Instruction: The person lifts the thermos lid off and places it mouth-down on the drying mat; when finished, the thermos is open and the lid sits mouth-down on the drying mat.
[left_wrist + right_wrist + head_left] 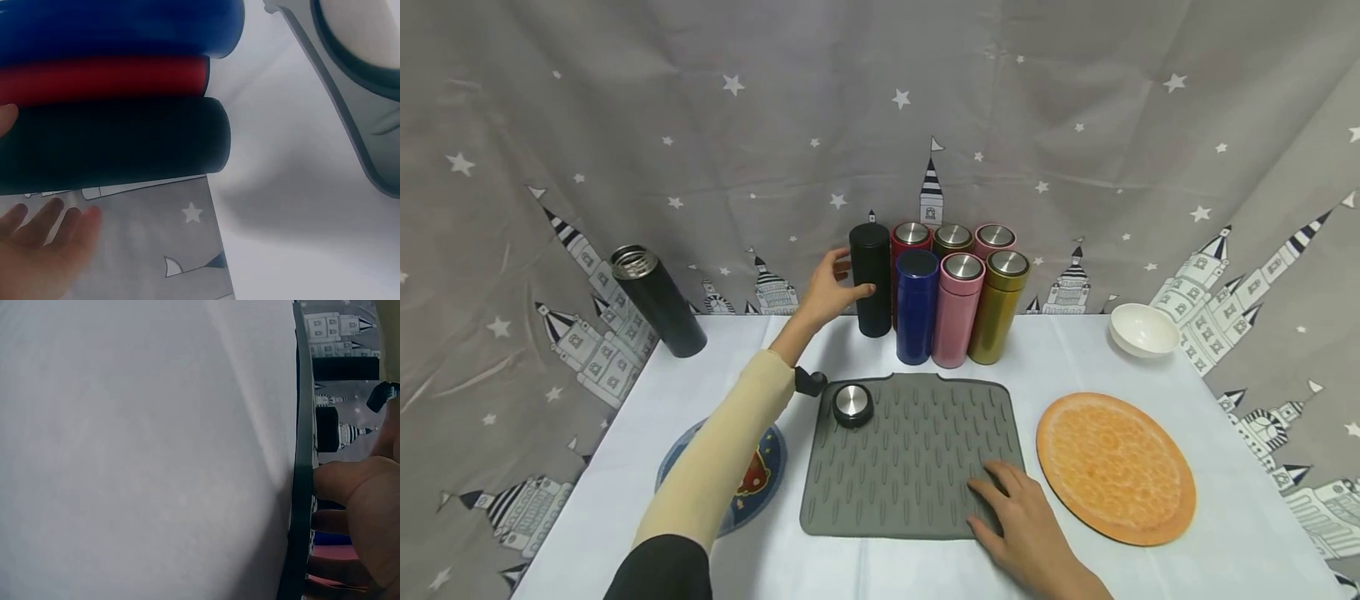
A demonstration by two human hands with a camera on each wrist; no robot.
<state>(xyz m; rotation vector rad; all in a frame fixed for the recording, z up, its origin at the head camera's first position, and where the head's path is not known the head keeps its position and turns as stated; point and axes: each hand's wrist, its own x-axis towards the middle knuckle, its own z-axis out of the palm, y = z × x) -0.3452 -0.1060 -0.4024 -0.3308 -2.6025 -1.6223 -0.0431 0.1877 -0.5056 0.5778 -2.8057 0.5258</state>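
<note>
My left hand [835,287] reaches to a black thermos bottle [872,283] that stands upright at the left end of a bottle group. In the left wrist view the thumb lies over one side of that bottle, while the other fingers [81,234] are spread on the opposite side with a gap to it. My right hand [1026,529] rests with loosely spread fingers at the lower right edge of a grey ridged mat [917,467]. A black bottle lid with a silver top [853,406] sits on the mat's upper left corner.
A second black thermos [662,304] stands lidless at the back left. Beside the first stand red, blue [917,308], pink [957,312] and gold [997,308] bottles. An orange round mat [1116,467] and white bowl [1144,330] are at right; a blue round mat [767,487] lies under my left arm.
</note>
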